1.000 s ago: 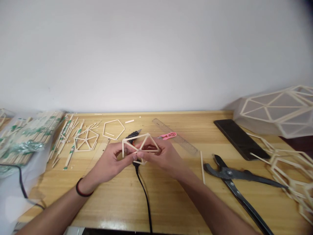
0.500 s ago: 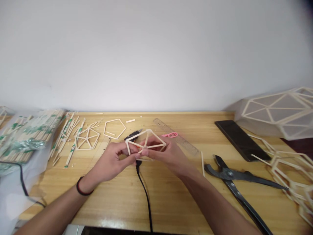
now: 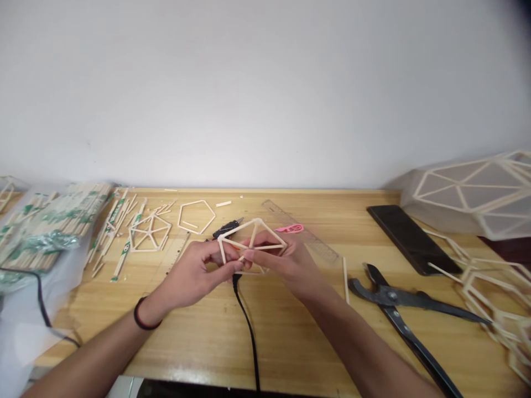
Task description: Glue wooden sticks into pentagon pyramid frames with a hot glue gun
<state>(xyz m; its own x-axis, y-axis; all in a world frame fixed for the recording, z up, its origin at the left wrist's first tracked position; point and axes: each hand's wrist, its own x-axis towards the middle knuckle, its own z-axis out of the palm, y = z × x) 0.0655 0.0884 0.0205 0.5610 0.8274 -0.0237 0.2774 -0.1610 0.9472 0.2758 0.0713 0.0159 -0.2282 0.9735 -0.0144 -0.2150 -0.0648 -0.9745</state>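
Between both hands, above the middle of the table, is a pentagonal frame of thin wooden sticks [image 3: 235, 244] with spokes meeting at its centre. My left hand [image 3: 203, 271] pinches it at the lower left, thumb and fingers closed near the hub. From the right, my right hand [image 3: 290, 262] has its thumb and fingers closed on the sticks by the hub. Fingers hide part of the centre. Just behind the frame lies a black glue gun [image 3: 227, 228], partly covered, with a black cord [image 3: 248, 326] running toward me.
On the left are bagged chopsticks [image 3: 62, 226], loose sticks, a spoked pentagon [image 3: 150, 233] and a plain pentagon [image 3: 196, 202]. A clear ruler [image 3: 315, 240] and pink cutter [image 3: 292, 228] lie behind my right hand. To the right are shears [image 3: 392, 297], a phone [image 3: 410, 237] and stick structures [image 3: 477, 185].
The view has shifted slightly. Both hands keep their hold on the stick frame, which has tilted a little between them.
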